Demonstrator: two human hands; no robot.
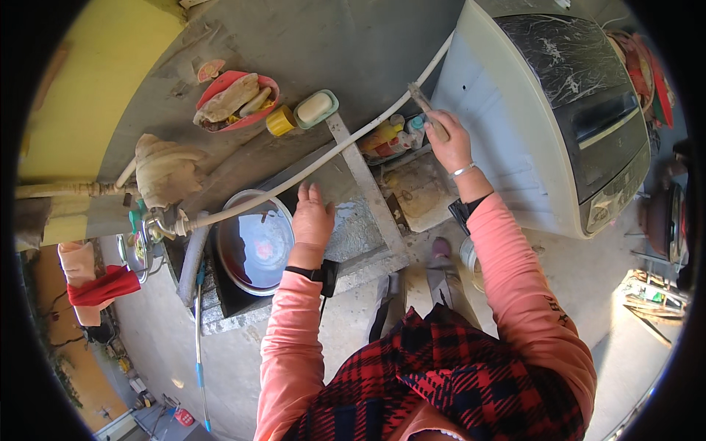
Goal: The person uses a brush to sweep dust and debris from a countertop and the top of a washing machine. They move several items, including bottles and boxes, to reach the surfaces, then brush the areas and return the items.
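Note:
My right hand [449,140] is closed around the handle of a brush [429,110], beside the white hose [364,131] and the washing machine's side. The brush head points up and left; its bristles are hard to make out. My left hand [313,216] holds nothing that I can see, its fingers apart over the wet concrete sink [353,220]. Just left of it, a round metal basin [256,248] holds water. The hose runs from the tap [160,225] above the basin and past both hands.
A washing machine [496,121] stands at the right. Along the wall are a soap dish [316,109], a yellow cup [281,121] and a red basket [237,102]. Bottles [394,138] sit behind a stained slab [422,190]. A blue-and-white pole [199,331] leans at the sink's left end.

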